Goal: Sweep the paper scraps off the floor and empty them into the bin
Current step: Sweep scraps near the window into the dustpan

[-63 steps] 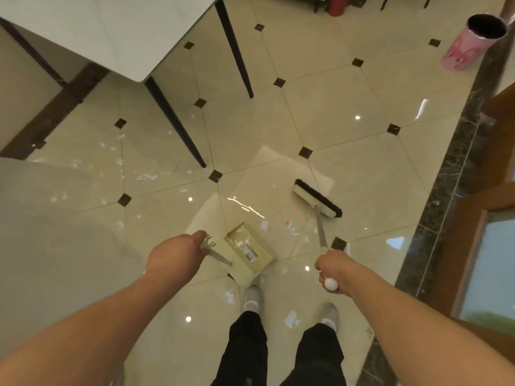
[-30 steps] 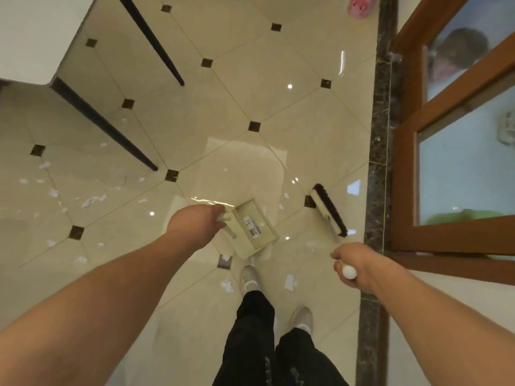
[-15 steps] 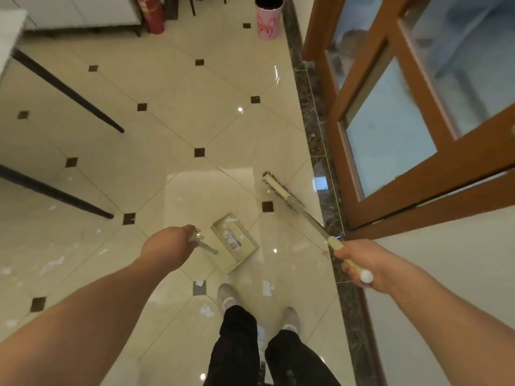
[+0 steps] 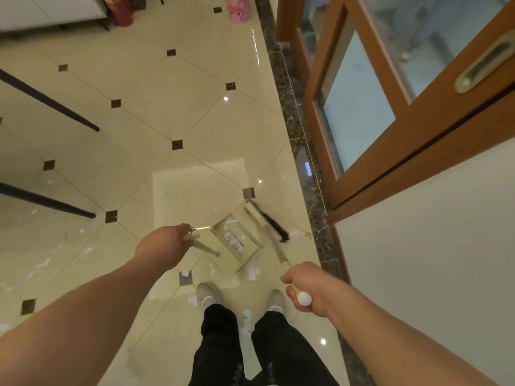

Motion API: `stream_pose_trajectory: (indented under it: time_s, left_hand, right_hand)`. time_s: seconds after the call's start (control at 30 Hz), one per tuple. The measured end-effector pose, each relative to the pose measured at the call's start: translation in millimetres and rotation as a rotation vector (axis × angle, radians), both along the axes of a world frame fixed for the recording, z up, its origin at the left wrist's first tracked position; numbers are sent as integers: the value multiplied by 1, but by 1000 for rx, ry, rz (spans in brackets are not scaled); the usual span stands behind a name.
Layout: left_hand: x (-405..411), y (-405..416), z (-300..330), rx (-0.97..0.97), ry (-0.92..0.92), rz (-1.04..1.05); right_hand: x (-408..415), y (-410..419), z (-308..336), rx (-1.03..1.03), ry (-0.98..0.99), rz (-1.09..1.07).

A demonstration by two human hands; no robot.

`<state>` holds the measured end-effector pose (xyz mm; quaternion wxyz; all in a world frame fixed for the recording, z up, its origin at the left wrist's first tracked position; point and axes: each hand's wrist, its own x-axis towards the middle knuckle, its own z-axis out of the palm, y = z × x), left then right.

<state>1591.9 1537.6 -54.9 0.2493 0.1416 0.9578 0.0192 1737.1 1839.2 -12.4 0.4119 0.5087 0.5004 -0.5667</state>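
Right hand (image 4: 306, 288) gripping broom (image 4: 267, 224), left hand (image 4: 164, 243) gripping dustpan (image 4: 237, 243); brush head just right of pan mouth; scraps (image 4: 252, 273) nearer feet.

Cream dustpan (image 4: 237, 242) beside blurred broom (image 4: 267, 222), scattered scraps (image 4: 252, 273)

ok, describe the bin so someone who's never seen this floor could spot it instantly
Follow the dark marble border strip that runs along the wooden-framed glass door to the top of the view. Just left of that strip, on the cream tiles, stands the bin. It is pink with a cartoon face, unlike the red object further left.
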Motion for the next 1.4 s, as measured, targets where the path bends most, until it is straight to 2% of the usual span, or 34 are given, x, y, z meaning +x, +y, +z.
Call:
stream_pose_trajectory:
  time_s: [0.1, 0.23, 0.3, 0.43, 0.47, 0.67, 0.87, 1.0, 1.17, 1.4]
  left_hand:
    - [5, 6, 1, 25, -3, -3]
    - [15, 2, 6, 20, 10, 6]
    - [26, -12, 12, 11, 18, 51]
    - [44, -35, 17, 11, 13, 107]
    - [53, -61, 20, -4, 4, 162]
    - [61, -91, 2, -17, -13, 201]
    - [48, -141, 1, 5, 25, 168]
    - [55, -189, 7, 32, 12, 195]
    - [76, -247, 11, 19, 52, 242]
    - [98, -314, -7, 14, 51, 250]
  right_hand:
    - [-7, 16, 12, -26, 42, -47]
    - [-31, 15, 20, 34, 94, 97]
    - [-48, 0, 13, 92, 118, 178]
    - [-72, -25, -5, 143, 119, 209]
    - [-76, -54, -12, 141, 103, 257]
    - [-49, -106, -9, 110, 30, 432]
    - [-45, -135, 25, 3, 29, 237]
    - [-65, -177, 38, 117, 108, 317]
    - [-96, -241, -3, 249, 152, 378]
    - [-48, -313, -26, 148, 48, 409]
